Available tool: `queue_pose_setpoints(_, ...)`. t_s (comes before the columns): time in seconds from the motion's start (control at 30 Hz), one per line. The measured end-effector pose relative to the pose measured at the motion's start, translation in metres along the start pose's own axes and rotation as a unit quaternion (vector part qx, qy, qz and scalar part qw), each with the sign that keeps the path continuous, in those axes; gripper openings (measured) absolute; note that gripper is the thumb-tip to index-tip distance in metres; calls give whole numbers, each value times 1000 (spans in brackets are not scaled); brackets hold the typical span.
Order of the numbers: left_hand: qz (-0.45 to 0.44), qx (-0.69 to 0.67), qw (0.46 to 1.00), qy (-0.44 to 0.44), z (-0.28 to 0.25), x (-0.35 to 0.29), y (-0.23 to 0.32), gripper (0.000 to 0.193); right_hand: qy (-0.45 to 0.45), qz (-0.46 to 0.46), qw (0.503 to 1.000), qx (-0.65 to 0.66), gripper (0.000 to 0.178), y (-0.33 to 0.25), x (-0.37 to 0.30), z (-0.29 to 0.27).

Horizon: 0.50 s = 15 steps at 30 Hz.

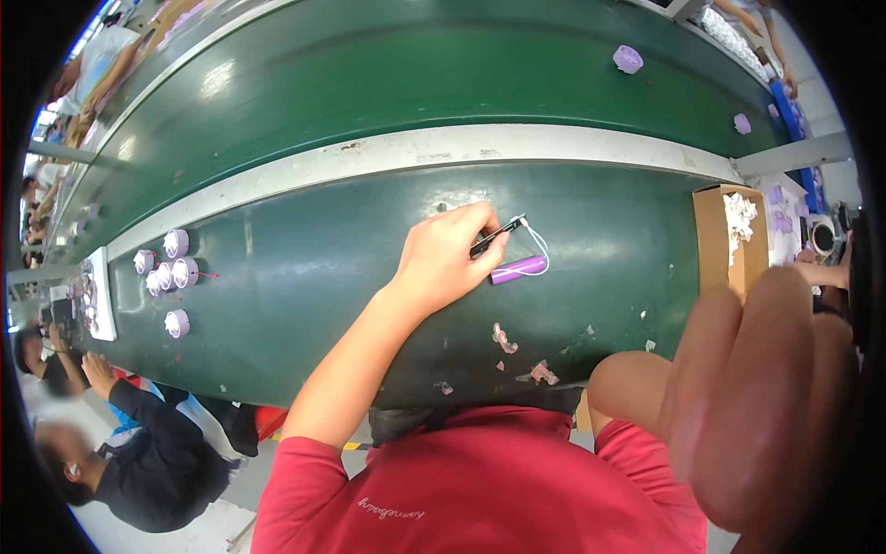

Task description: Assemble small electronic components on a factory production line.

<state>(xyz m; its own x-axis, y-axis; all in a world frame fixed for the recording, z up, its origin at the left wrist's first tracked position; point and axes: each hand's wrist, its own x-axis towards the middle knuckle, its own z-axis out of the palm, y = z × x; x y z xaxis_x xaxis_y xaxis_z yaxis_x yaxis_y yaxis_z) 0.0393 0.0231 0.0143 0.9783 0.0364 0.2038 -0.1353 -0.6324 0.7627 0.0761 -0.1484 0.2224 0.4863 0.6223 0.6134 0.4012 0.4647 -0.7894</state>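
While the left hand (445, 253) pinches a slim black piece (509, 225) between thumb and fingers around the middle of the green worktop (609, 249), the right hand (757, 397) is up super close to the camera, blurry and blocking the view toward the near right corner. Honestly can't tell if that one's gripping anything.

A thin white cable (547, 247) loops from the far tip of the black piece down to a purple cylinder (520, 270), which lies just beside the left fingertips, about midway between the worktop's left and right ends.

Over by the right end there's an open cardboard box (711, 242) with crumpled white bits (738, 217) in it. Down toward the left end, a handful of purple-and-white round parts (185, 273) sit near a white tray (108, 309). Some torn scraps (543, 373) litter the near edge too.
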Motion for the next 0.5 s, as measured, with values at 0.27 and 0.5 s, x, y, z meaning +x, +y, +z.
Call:
queue_pose_setpoints(0.27,19,-12,1000,6,0,1,-3,19,10,-9,997,-77,29,4,5,-7)
queue_pose_setpoints(0.5,51,-13,998,29,2,3,-2,18,19,-4,991,-131,30,3,7,-10)
